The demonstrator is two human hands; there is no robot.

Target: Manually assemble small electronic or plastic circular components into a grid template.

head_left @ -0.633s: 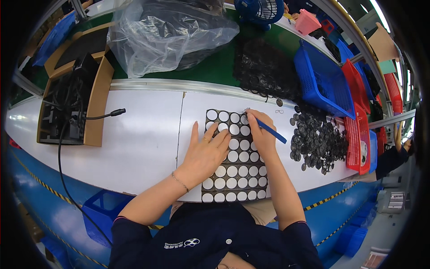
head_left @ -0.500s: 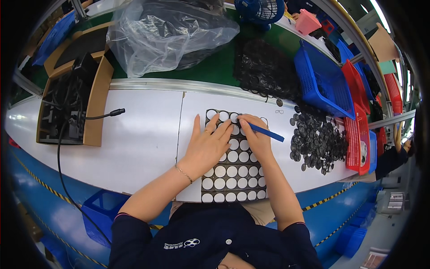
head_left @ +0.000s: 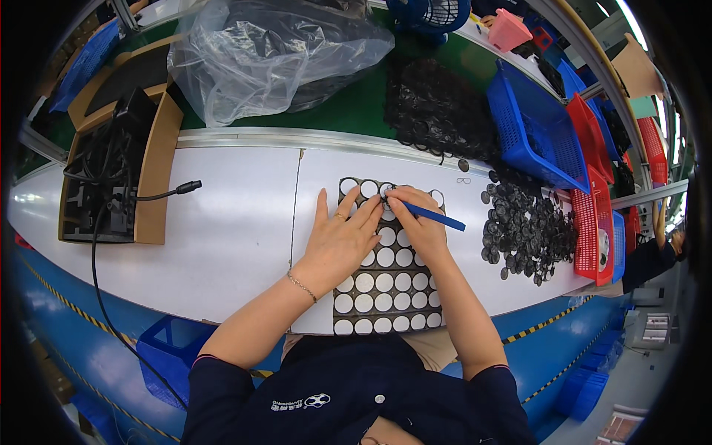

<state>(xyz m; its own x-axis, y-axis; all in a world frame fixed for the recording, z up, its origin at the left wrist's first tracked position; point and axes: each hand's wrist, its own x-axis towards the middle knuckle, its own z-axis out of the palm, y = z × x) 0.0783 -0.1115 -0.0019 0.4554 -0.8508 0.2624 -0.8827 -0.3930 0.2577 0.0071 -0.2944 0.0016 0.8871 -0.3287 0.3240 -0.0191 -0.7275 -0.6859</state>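
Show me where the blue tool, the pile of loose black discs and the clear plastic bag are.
blue tool [head_left: 439,217]: head view, middle of its shaft, beyond the right hand.
pile of loose black discs [head_left: 528,230]: head view, centre of the heap.
clear plastic bag [head_left: 274,52]: head view, its crumpled top.

Black sheet [head_left: 378,289] patterned with rows of white circles, on a white tabletop [head_left: 222,237]. Blue pen-like tool [head_left: 434,216]. Black discs [head_left: 526,230] in a loose pile. Blue basket [head_left: 538,126] beside red baskets [head_left: 593,178]. Clear plastic bag [head_left: 274,52] over dark contents. Brown tray [head_left: 152,178] holding a black device [head_left: 104,178]. Green mat [head_left: 356,111] behind. Navy sleeves [head_left: 222,386].
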